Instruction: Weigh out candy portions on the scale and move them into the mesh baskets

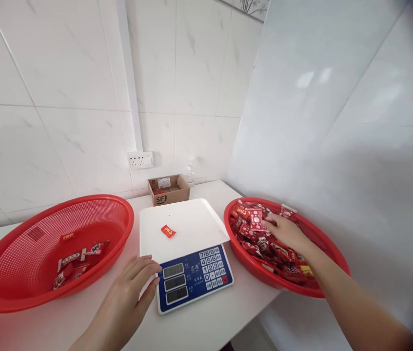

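Note:
A digital scale (194, 278) with a blue keypad panel and a white weighing plate (187, 214) stands in the middle of the table. One small red candy packet (168, 231) lies on the plate. At the scale's left front corner, my left hand (135, 280) has its fingers stretched out and holds nothing. Over the right red basket (243, 265), my right hand (285, 233) pinches a pink-red candy packet (256, 219) with white dots. Many wrapped candies (283, 251) are heaped beneath it.
On the left stands another red perforated basket (5, 273) with several candies (82, 258) at its bottom. Behind the scale are a small cardboard box (172, 197) and a clear plastic bottle (190, 174). A wall socket (140, 160) sits above the white table (147, 331).

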The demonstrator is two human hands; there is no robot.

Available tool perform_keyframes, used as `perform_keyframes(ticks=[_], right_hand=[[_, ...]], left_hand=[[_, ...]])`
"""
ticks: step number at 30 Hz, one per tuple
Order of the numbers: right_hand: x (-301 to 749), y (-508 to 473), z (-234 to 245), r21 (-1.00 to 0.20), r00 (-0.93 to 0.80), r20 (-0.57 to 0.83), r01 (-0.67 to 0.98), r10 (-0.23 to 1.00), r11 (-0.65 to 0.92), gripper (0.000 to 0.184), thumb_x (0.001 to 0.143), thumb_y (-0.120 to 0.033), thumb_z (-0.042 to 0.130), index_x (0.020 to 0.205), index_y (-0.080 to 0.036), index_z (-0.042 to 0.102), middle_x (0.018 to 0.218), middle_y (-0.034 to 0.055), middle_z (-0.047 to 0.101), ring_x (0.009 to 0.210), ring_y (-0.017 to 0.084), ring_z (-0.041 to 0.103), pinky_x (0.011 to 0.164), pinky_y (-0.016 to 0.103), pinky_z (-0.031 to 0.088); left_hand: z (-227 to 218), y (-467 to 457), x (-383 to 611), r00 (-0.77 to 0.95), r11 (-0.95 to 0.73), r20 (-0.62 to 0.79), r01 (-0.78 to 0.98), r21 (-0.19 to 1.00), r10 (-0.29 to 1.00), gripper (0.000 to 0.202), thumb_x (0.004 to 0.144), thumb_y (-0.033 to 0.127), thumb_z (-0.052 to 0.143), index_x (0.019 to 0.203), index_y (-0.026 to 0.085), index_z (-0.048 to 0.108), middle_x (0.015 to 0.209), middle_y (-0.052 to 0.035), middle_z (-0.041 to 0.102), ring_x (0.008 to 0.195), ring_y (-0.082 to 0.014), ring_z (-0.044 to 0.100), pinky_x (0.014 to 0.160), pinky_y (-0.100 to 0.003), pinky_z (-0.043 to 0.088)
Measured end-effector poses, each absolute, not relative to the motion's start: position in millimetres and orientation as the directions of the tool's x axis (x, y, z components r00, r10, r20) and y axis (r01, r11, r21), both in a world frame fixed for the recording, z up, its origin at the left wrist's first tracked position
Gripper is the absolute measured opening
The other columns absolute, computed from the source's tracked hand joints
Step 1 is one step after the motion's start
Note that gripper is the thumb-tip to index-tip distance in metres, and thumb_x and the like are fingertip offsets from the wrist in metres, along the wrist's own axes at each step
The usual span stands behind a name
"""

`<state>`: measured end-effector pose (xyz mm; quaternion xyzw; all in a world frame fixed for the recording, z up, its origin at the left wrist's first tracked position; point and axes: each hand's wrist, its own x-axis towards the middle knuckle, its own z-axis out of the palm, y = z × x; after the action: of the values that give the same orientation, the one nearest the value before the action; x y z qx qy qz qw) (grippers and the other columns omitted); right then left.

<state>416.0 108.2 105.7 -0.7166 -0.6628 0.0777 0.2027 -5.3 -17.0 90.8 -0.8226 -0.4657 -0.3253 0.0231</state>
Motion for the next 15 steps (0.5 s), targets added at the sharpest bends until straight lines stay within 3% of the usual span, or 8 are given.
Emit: perform_keyframes(ticks=[7, 11, 13, 15], right_hand=[[410, 108, 121, -0.209, 0.267, 0.203, 0.952, 0.942, -0.225, 0.028, 0.083, -0.048, 0.043, 0.078, -0.023, 0.057, 0.078, 0.0065, 0.069, 0.074, 0.026, 0.063, 0.06, 0.033, 0.041], [366, 110, 130, -0.451, 0.106, 0.285, 0.892, 0.953, 0.035, 0.028, 0.08, -0.048, 0.046, 0.079, -0.023, 0.06, 0.086, 0.0054, 0.07, 0.081, 0.025, 0.064, 0.071, 0.036, 0.045], [329, 111, 131, -0.57, -0.039, 0.249, 0.802, 0.968, 0.179, 0.029, 0.079, -0.049, 0.048, 0.076, -0.023, 0.061, 0.085, 0.0043, 0.071, 0.081, 0.024, 0.064, 0.074, 0.035, 0.047], [290, 114, 129, -0.68, -0.167, 0.148, 0.699, 0.975, 0.223, 0.027, 0.08, -0.046, 0.051, 0.08, -0.022, 0.063, 0.085, 0.004, 0.071, 0.08, 0.022, 0.065, 0.073, 0.034, 0.05]], left_hand=[[90, -21, -4, 0.365, -0.552, 0.491, 0.771, 0.317, 0.791, 0.018, 0.091, 0.023, 0.048, 0.101, 0.024, 0.063, 0.098, -0.0063, 0.07, 0.101, -0.0245, 0.065, 0.086, -0.04, 0.055], [93, -20, 1, 0.373, -0.533, 0.427, 0.767, 0.357, 0.824, 0.019, 0.09, 0.016, 0.048, 0.101, 0.023, 0.062, 0.099, -0.0057, 0.07, 0.103, -0.0241, 0.063, 0.093, -0.045, 0.051], [96, -16, 6, 0.386, -0.528, 0.397, 0.769, 0.36, 0.833, 0.018, 0.089, 0.014, 0.049, 0.101, 0.021, 0.061, 0.101, -0.0061, 0.069, 0.104, -0.0241, 0.062, 0.097, -0.048, 0.048], [98, -10, 12, 0.4, -0.525, 0.371, 0.778, 0.347, 0.838, 0.018, 0.089, 0.014, 0.051, 0.103, 0.02, 0.061, 0.105, -0.007, 0.068, 0.106, -0.0246, 0.061, 0.099, -0.05, 0.045]])
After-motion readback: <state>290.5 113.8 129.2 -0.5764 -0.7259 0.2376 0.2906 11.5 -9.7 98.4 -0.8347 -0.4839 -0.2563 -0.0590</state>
